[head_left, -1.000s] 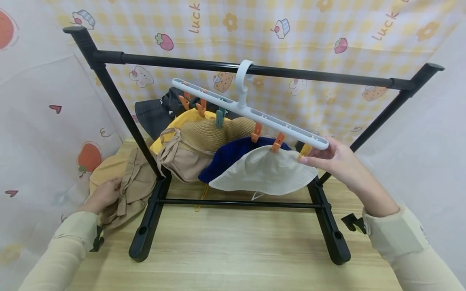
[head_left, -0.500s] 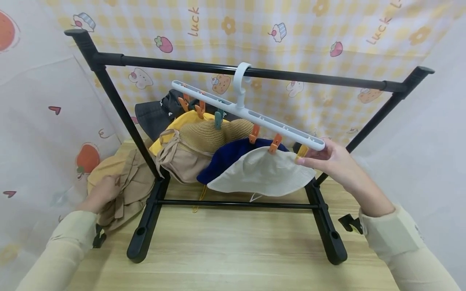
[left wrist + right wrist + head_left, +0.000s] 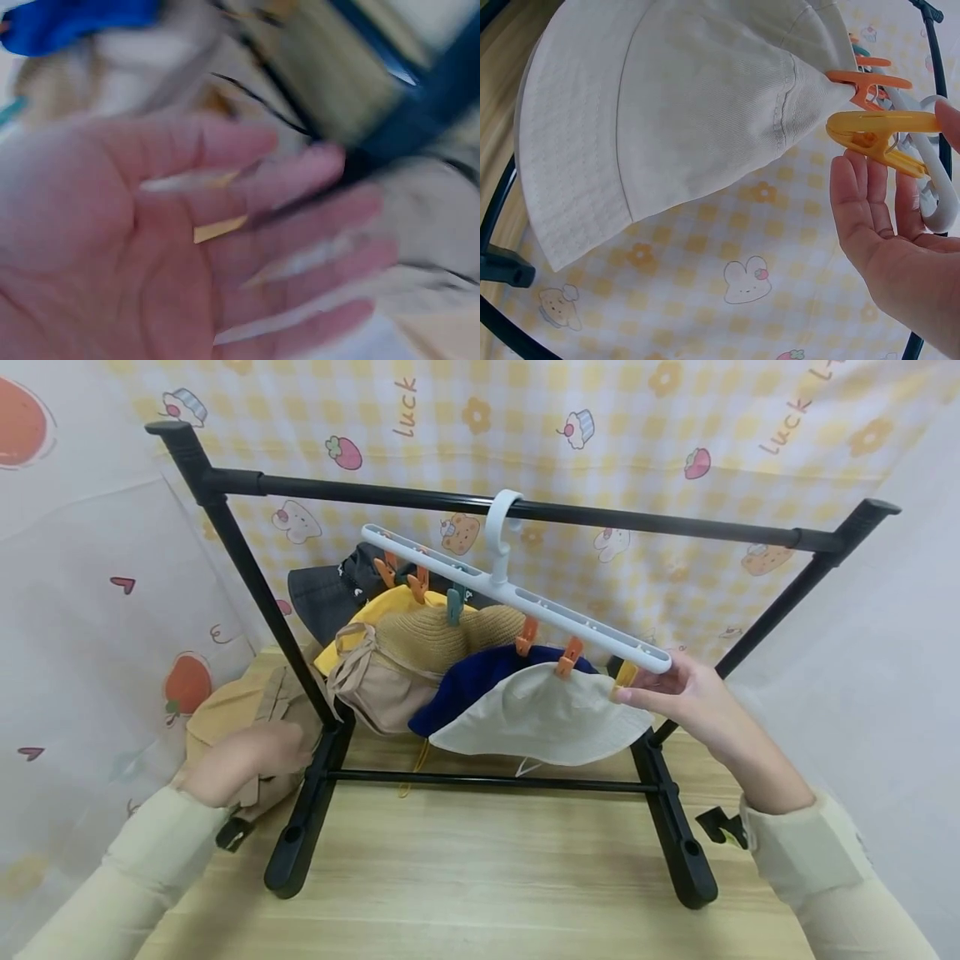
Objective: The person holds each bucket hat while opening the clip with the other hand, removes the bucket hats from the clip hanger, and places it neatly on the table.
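Observation:
At the right end of a pale blue hanger point(image 3: 585, 628), my right hand point(image 3: 693, 697) pinches a yellow clothespin point(image 3: 881, 135). Its thumb lies on the upper handle and the other fingers are below. In the right wrist view, the clothespin's tip is near a white bucket hat point(image 3: 697, 112), which an orange clothespin point(image 3: 866, 84) grips. My left hand point(image 3: 251, 758), blurred, is above a beige hat point(image 3: 281, 702) left of the rack; its fingers look straight and spread in the left wrist view. More hats hang along the hanger: a navy hat point(image 3: 465, 685) and a straw hat point(image 3: 420, 639) among them.
The hanger hooks over the top bar of a black rack point(image 3: 360, 492) and tilts down to the right. The rack's feet stand on a wooden table point(image 3: 480, 868). A yellow-checked cloth point(image 3: 645, 452) covers the wall behind.
My left hand has let go of the beige hat and moved right, towards the rack's left post. My right hand stays at the hanger's end with the yellow clothespin.

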`<control>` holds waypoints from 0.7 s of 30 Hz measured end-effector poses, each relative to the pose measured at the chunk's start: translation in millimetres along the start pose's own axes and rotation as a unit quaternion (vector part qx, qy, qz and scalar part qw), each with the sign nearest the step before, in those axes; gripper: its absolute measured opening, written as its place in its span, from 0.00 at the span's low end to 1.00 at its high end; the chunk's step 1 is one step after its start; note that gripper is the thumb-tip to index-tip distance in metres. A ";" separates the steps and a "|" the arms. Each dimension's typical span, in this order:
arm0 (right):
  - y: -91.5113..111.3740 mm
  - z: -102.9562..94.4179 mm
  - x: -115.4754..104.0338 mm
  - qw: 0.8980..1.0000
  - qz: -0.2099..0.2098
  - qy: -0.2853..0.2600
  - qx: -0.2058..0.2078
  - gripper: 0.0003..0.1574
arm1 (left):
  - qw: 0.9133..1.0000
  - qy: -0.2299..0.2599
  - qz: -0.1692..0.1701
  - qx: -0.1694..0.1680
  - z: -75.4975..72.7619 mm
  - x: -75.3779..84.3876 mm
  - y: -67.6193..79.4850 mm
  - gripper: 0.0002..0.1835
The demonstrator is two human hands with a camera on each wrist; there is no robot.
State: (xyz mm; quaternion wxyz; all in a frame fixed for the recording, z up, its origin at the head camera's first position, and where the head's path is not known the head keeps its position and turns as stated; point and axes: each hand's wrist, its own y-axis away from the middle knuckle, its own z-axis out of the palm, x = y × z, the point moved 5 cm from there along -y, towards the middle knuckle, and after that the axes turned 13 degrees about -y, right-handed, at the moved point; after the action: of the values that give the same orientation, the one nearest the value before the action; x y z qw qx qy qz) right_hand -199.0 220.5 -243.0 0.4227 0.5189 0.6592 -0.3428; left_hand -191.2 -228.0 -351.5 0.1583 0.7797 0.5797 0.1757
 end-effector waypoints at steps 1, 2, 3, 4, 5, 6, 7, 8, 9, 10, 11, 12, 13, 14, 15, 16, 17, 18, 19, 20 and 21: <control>0.4 0.1 -0.3 1.000 -0.004 -0.001 0.001 0.21 | 0.999 0.003 0.038 -0.007 -5.5 12.0 -0.8 0.14; 0.7 0.3 -0.7 1.000 -0.008 -0.002 0.002 0.21 | 0.996 0.012 0.083 -0.002 -11.6 24.1 -1.0 0.13; 0.9 0.6 -0.9 1.000 -0.011 -0.003 0.003 0.20 | 0.991 0.023 0.130 0.008 -18.5 36.3 -0.2 0.11; 1.3 0.7 -1.1 1.000 -0.013 -0.004 0.004 0.20 | 0.984 0.034 0.173 0.024 -25.3 48.1 0.8 0.09; 1.7 0.9 -1.3 1.000 -0.014 -0.005 0.004 0.20 | 0.975 0.045 0.212 0.039 -32.5 60.4 2.4 0.08; 2.1 1.0 -1.3 1.000 -0.014 -0.006 0.005 0.19 | 0.966 0.054 0.246 0.058 -40.0 72.5 4.0 0.08; 2.3 1.0 -1.3 1.000 -0.012 -0.007 0.006 0.20 | 0.956 0.061 0.274 0.082 -47.4 84.2 5.4 0.08; 2.4 0.9 -1.3 1.000 -0.010 -0.007 0.007 0.20 | 0.948 0.066 0.293 0.107 -55.1 96.0 7.0 0.09; 2.8 0.7 -1.1 1.000 -0.007 -0.007 0.008 0.20 | 0.941 0.070 0.304 0.134 -62.3 107.5 7.7 0.09; 3.1 0.6 -1.1 1.000 -0.007 -0.007 0.009 0.20 | 0.934 0.072 0.310 0.162 -69.5 118.1 8.0 0.09; 3.4 0.6 -1.1 1.000 -0.008 -0.008 0.010 0.20 | 0.928 0.077 0.313 0.188 -76.7 128.5 8.5 0.10; 3.6 0.6 -1.1 1.000 -0.010 -0.010 0.011 0.20 | 0.921 0.082 0.314 0.216 -83.3 137.5 8.3 0.10; 3.8 0.7 -1.1 1.000 -0.011 -0.011 0.012 0.20 | 0.915 0.082 0.311 0.243 -89.3 145.6 7.6 0.10; 4.0 0.7 -1.0 1.000 -0.013 -0.012 0.014 0.20 | 0.909 0.083 0.306 0.269 -94.9 152.8 6.7 0.11; 4.4 0.7 -0.8 1.000 -0.013 -0.014 0.016 0.19 | 0.904 0.083 0.301 0.292 -99.7 159.2 5.4 0.11; 4.7 0.8 -0.5 1.000 -0.013 -0.015 0.017 0.19 | 0.899 0.084 0.295 0.313 -103.8 165.0 3.8 0.12; 4.9 0.9 -0.1 1.000 -0.013 -0.016 0.018 0.20 | 0.894 0.083 0.289 0.331 -107.0 170.4 2.0 0.12; 5.2 0.9 0.2 1.000 -0.012 -0.014 0.020 0.20 | 0.890 0.078 0.284 0.349 -109.5 175.5 0.0 0.12; 5.5 1.0 0.4 1.000 -0.012 -0.013 0.020 0.20 | 0.888 0.070 0.276 0.362 -111.3 180.3 -2.3 0.13; 5.8 1.1 0.7 1.000 -0.012 -0.011 0.022 0.21 | 0.885 0.062 0.271 0.374 -112.8 184.8 -4.3 0.13; 5.9 1.2 0.8 1.000 -0.012 -0.009 0.023 0.21 | 0.882 0.051 0.267 0.385 -113.5 189.0 -6.8 0.13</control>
State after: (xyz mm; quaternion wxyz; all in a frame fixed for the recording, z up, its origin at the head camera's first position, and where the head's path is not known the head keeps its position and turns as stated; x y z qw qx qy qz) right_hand -193.0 221.1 -244.2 0.4123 0.5174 0.6536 -0.3677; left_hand -198.6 -39.8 -236.7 -0.2373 0.8944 0.3790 0.0135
